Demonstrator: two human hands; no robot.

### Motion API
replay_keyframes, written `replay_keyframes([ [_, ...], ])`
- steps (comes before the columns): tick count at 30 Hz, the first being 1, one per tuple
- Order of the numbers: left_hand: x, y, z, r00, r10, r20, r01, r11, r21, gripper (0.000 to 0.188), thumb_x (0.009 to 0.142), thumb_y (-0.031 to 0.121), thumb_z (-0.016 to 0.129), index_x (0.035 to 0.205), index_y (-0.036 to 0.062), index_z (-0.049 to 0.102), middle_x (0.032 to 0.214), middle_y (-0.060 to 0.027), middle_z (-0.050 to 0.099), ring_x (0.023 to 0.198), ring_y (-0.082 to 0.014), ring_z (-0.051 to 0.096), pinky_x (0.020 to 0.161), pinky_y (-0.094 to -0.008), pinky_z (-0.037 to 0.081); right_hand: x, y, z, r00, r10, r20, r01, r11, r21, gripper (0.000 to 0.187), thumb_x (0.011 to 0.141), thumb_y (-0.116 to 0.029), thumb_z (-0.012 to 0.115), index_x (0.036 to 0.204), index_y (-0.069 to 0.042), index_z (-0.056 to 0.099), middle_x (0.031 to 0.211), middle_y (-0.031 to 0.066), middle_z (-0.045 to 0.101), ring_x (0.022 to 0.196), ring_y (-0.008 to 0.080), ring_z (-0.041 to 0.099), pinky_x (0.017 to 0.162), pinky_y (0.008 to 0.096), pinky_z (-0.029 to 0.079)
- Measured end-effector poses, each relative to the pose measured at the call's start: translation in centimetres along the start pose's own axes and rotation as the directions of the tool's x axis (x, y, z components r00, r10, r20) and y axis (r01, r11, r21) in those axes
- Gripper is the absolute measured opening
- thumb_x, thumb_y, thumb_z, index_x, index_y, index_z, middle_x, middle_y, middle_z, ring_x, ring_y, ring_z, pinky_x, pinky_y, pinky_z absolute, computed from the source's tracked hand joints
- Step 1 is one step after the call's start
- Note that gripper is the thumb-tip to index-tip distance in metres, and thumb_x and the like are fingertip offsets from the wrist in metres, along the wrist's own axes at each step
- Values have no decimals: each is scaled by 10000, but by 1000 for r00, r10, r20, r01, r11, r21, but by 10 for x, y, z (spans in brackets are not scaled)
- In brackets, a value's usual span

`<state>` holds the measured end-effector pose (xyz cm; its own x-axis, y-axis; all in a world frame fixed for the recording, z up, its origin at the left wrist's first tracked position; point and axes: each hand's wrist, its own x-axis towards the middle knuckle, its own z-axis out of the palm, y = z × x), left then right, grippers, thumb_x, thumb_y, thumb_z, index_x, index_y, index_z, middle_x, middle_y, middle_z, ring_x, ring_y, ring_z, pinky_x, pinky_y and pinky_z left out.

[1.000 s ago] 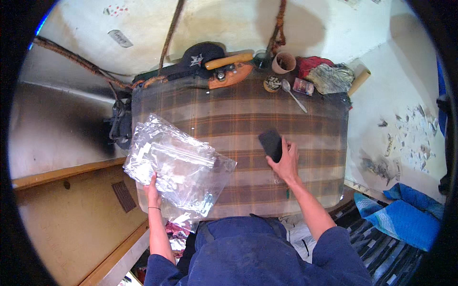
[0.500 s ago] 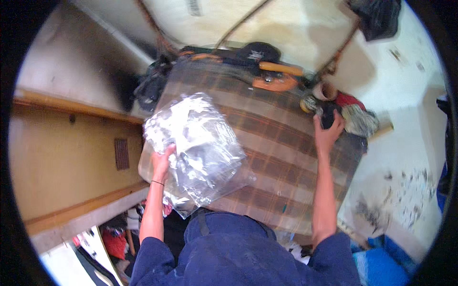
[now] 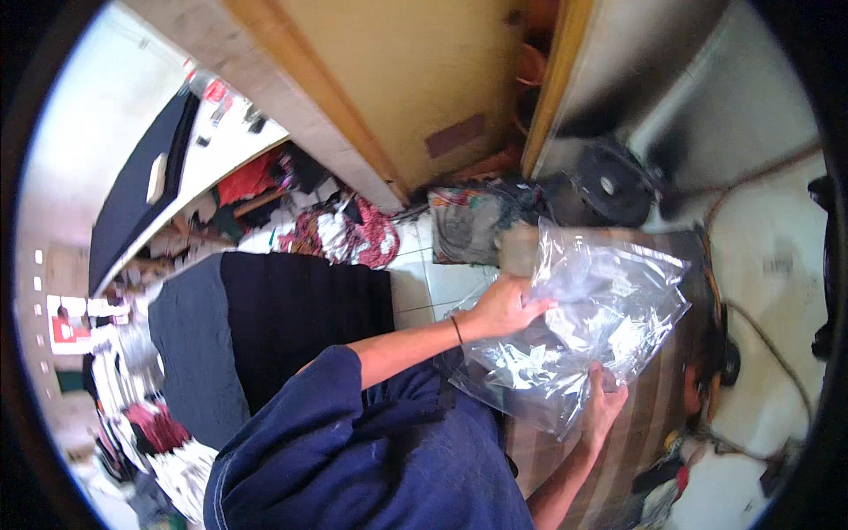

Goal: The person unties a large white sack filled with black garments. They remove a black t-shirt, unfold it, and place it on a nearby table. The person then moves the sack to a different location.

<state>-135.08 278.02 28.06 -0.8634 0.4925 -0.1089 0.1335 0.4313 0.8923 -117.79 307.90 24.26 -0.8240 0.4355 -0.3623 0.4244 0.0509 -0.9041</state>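
Observation:
Between my two hands is a shiny bundle of clear plastic bags [image 3: 609, 300], loosely stacked with crinkled, glaring surfaces. My left hand [image 3: 511, 307] grips its left edge, thumb lying over the top. At the lower edge, my right hand [image 3: 606, 402] pinches the plastic between thumb and fingers. The bundle hangs above a table with a brown striped cloth [image 3: 565, 464], part of which shows through it. How many layers are in the bundle I cannot tell.
A stack of black fabric [image 3: 305, 327] lies to my left. Patterned cloth [image 3: 349, 234] is heaped beyond it on the tiled floor. A round black object [image 3: 614, 185] is near the wall, and a wooden panel [image 3: 415, 79] stands at the far side.
My view and body have swung left, towards the black fabric. My right hand has left the small black object on the table and now holds the plastic, which my left hand still grips.

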Motion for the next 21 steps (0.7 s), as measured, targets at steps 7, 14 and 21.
replay_keyframes([
  [7, -91, -61, -81, 973, 118, -196, 7, 841, 541, 1037, 909, 242, 816, 1790, 293, 272, 1838, -163, 274, 1387, -398, 638, 1131, -518, 551, 53, -57, 243, 901, -230, 367, 120, 947, 298, 577, 1051, -136, 775, 1585, -51, 575, 1502, 160, 659, 1316, 259, 644, 1110, 441, 523],
  [14, -161, -128, -114, 885, -124, -448, 341, 828, 446, 986, 898, 268, 768, 1775, 183, 325, 1869, -222, 116, 1617, -549, 348, 1271, -783, 282, 26, -45, 381, 443, 205, 873, -738, 636, 225, 849, 1035, -114, 784, 1753, -121, 331, 1753, 100, 409, 1600, 257, 378, 1293, 499, 348],
  [21, -227, -182, -151, 631, -273, -726, 339, 939, -57, 624, 936, 191, 728, 1524, 5, 635, 1844, -213, 253, 1677, -527, 238, 1317, -713, 265, 30, -21, 525, 474, 45, 879, 355, 904, -238, 478, 1054, -112, 749, 1476, 65, 614, 1410, 166, 717, 1281, 296, 675, 1121, 439, 510],
])
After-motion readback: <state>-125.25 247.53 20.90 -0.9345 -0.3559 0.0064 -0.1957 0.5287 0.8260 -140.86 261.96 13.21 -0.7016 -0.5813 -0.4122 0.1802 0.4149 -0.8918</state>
